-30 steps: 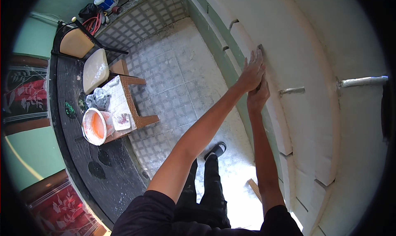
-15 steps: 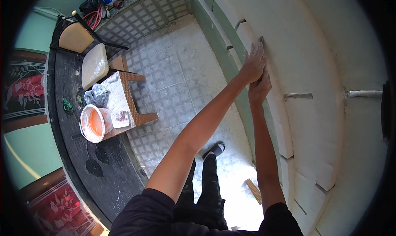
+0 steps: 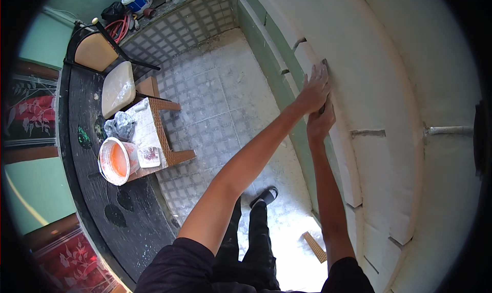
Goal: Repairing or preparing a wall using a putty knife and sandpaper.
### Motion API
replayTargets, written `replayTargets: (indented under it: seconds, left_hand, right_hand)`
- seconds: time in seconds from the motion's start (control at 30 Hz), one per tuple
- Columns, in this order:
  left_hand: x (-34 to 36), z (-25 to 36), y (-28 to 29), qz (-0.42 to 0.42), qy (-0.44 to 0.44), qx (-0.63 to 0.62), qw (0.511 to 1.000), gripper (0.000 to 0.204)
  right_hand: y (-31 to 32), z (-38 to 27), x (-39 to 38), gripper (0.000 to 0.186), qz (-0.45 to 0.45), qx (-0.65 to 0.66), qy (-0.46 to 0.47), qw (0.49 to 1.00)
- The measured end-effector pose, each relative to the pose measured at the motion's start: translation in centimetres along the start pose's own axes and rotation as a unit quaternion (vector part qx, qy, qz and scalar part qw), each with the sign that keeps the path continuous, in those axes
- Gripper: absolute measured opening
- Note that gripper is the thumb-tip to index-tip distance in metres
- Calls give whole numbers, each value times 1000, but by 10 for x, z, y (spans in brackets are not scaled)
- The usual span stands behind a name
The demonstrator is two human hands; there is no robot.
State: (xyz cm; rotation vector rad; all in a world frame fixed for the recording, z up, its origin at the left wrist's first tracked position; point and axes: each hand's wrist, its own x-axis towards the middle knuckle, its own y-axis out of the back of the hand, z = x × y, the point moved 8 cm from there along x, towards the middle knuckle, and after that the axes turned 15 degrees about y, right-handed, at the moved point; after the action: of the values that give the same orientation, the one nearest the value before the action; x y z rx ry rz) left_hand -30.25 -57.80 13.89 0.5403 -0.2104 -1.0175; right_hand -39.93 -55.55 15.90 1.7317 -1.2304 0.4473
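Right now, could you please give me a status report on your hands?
Left hand and right hand together at dark tool, mostly hidden. Tool up at pale wall. Bucket off left, clear of both hands.

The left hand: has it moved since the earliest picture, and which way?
Yes: judged against the short groove in the pale wall, the left hand has moved toward the top of the picture.
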Motion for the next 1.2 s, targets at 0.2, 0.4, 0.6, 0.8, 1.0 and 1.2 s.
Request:
replayTargets:
  seconds: [0.2, 0.4, 0.6, 0.8, 1.0, 1.2]
  left_hand:
    - [-2, 5, 6, 7, -19, -40, 999, 61]
    - [17, -7, 30, 64, -23, -73, 995, 60]
    - [5, -1, 2, -3, -24, -12, 1000, 62]
    - [3, -8, 10, 18, -48, 37, 998, 63]
    - [6, 1, 11, 8, -40, 42, 998, 62]
    - [-7, 4, -4, -9, -42, 16, 999, 63]
  right_hand:
    - [7, 2, -3, 45, -22, 32, -58, 998]
    - [-20, -4, 36, 48, -62, 11, -12, 998]
    - [-8, 7, 18, 47, -19, 10, -23, 999]
    - [-13, -6, 21, 45, -3, -10, 31, 999]
    - [2, 7, 19, 43, -60, -45, -42, 996]
    - [17, 9, 8, 43, 2, 0, -42, 999]
